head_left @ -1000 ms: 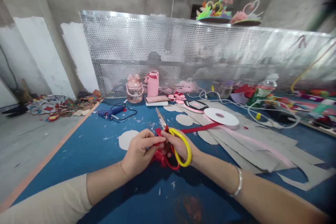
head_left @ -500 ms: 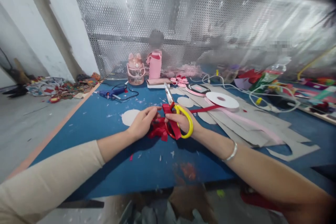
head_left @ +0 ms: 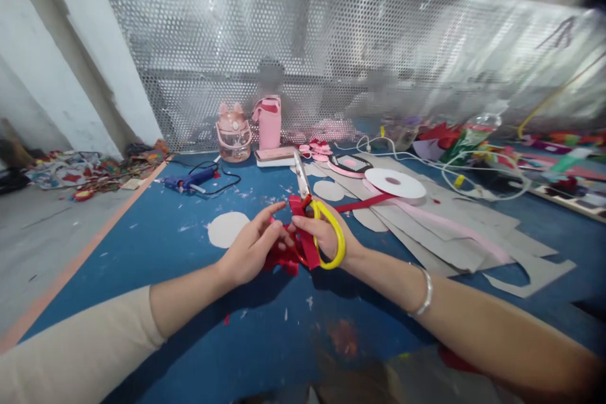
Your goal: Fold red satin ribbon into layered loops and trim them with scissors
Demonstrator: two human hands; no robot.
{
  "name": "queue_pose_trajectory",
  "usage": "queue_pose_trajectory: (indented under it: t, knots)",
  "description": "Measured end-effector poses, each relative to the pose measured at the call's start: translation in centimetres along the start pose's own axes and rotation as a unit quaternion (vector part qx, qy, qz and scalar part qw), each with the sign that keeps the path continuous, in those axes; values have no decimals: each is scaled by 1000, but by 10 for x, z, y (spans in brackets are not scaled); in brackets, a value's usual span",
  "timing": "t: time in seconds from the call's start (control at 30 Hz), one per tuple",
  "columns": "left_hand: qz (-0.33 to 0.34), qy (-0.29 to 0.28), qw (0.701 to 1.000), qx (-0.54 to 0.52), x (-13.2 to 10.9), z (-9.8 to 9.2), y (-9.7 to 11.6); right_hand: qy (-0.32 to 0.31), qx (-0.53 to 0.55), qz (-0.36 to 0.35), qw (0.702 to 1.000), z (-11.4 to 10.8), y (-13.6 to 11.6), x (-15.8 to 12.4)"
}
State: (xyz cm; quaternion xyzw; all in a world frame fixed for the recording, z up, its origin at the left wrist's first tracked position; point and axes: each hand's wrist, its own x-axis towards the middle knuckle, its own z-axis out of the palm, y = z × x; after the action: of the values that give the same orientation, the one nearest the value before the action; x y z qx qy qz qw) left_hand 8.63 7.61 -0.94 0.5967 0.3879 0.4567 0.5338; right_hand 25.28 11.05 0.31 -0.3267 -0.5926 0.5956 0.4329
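Yellow-and-red-handled scissors (head_left: 339, 241) hang on my right hand (head_left: 329, 235), blades pointing up and away from me. Its thumb also pinches a folded piece of red ribbon (head_left: 310, 251) against the fingers. My left hand (head_left: 250, 247) is just left of that ribbon, index finger stretched out and the others loosely bent, with nothing visible in its grip. Below and between the hands lies a heap of red ribbon pieces (head_left: 283, 261), partly hidden by the fingers. From behind my right hand a red ribbon strip (head_left: 364, 203) runs to a white spool (head_left: 395, 183).
A white disc (head_left: 228, 229) lies left of my left hand. Farther back are a blue glue gun (head_left: 185, 180) with its cord, a pink clear bottle (head_left: 234, 136) and a phone (head_left: 277, 155). Grey card sheets (head_left: 440, 233) and a white cable (head_left: 421, 156) spread over the right side.
My left hand's fingers have drawn slightly away from the ribbon and spread apart. My right hand keeps the scissors and ribbon. The whole view has shifted a little.
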Motion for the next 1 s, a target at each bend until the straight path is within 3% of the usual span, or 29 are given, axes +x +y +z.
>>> queue_pose_trajectory:
  t: [0.1,0.3,0.63,0.83,1.0]
  knots:
    - [-22,-29,999,-39,-3,1,1,13,10,7,1000,4,1,0]
    - [-45,-88,991,-87,-2,3,-2,108,9,1,994,11,3,6]
    - [-15,-8,999,28,6,-7,3,133,-11,3,991,11,4,11]
    - [-66,-61,995,-39,8,-4,8,141,17,-10,990,14,2,9]
    - [-117,-47,979,-160,10,5,3,156,-11,-41,987,16,3,11]
